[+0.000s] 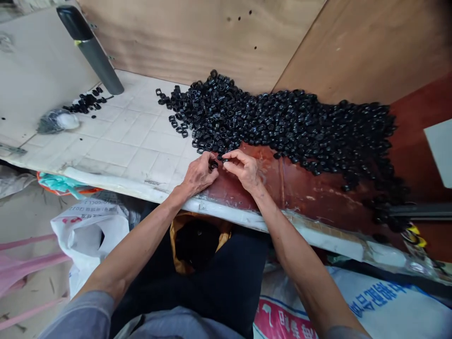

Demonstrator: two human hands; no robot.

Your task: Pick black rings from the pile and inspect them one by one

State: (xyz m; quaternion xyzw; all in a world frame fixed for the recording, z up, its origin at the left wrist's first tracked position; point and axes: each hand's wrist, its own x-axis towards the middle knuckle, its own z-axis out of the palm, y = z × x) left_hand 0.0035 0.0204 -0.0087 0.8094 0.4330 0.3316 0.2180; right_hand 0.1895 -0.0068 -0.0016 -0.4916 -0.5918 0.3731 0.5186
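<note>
A wide heap of small black ring-shaped plastic parts [268, 117] lies along the back of the worktop. At the heap's front edge, my left hand [201, 173] curls its fingers round one or more of the black rings [213, 165]. Close beside it on the right, my right hand [243, 169] pinches a small black part [224, 160] between thumb and forefinger. The fingertips of both hands nearly meet. How many pieces the left hand holds is hidden by its fingers.
A dark grey bottle [95, 56] stands at the back left, near a smaller group of black pieces [86, 101] and a clear plastic bag [52, 121]. Below the worktop's padded edge [226, 213], a yellow-rimmed bag [174, 240] sits at my lap. White printed sacks [395, 301] lie below.
</note>
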